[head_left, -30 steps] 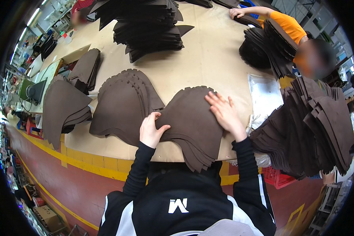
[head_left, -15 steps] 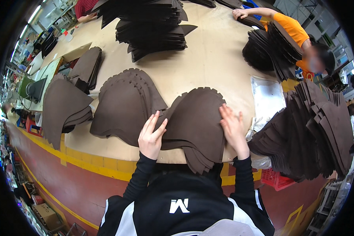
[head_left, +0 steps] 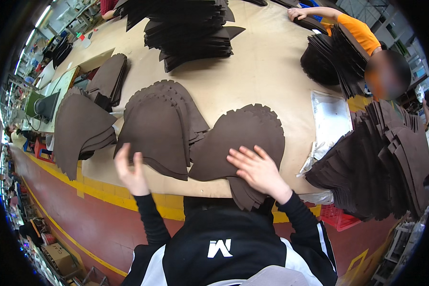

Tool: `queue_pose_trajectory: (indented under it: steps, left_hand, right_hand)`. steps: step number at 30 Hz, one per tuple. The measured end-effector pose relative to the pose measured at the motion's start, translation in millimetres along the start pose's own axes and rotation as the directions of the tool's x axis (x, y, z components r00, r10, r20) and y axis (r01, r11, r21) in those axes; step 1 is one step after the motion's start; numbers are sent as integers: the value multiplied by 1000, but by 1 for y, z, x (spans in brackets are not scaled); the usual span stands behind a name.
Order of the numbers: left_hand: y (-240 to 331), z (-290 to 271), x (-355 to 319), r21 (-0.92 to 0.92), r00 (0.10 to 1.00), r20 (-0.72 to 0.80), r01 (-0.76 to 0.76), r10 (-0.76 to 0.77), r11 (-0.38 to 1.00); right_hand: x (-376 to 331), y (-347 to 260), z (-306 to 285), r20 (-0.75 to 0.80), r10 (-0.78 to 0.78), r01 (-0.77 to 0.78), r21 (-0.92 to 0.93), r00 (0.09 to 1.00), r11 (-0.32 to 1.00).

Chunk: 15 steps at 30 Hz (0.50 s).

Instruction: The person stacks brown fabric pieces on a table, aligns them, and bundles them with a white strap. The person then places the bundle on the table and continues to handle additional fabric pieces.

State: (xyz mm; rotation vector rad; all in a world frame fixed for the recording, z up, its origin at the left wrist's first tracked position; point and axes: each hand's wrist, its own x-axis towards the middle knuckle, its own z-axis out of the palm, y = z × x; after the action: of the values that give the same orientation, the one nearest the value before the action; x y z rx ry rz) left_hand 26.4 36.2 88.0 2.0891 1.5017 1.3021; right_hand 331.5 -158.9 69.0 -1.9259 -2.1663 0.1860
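Observation:
Two piles of dark brown, curved cut pieces with notched upper edges lie before me on the table. My right hand (head_left: pixel 256 172) rests flat, fingers stretched, on the right pile (head_left: pixel 245 131). At the lower left edge of the middle pile (head_left: pixel 152 124) is my left hand (head_left: pixel 131 171), with thumb and fingers apart and nothing between them. It is slightly blurred, and whether it touches the piece cannot be made out. Farther left lies another brown pile (head_left: pixel 81 121), its lower tip hanging past the table edge.
A tall brown stack (head_left: pixel 190 38) stands at the far middle of the tan table (head_left: pixel 252 76). On the right are a clear plastic sheet (head_left: pixel 331 114), a large fanned stack (head_left: pixel 376 162) and a red crate (head_left: pixel 337 217). A person in orange (head_left: pixel 357 33) works at the far right.
My left hand has moved left from between the two piles to the middle pile's lower left edge. My right hand has moved from the right pile's right edge onto its top.

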Motion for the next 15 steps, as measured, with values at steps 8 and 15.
queue_pose_trajectory:
  steps: [8,15]
  left_hand:
    - [66,61,-74,-74,801,599,57,-1,996]
    - [57,46,-69,-264,719,626,561,-303,785]
  right_hand:
    - [63,97,1,-182,286,-316,-168,941,934]
    - [27,37,-25,-224,184,-204,-70,957,976]
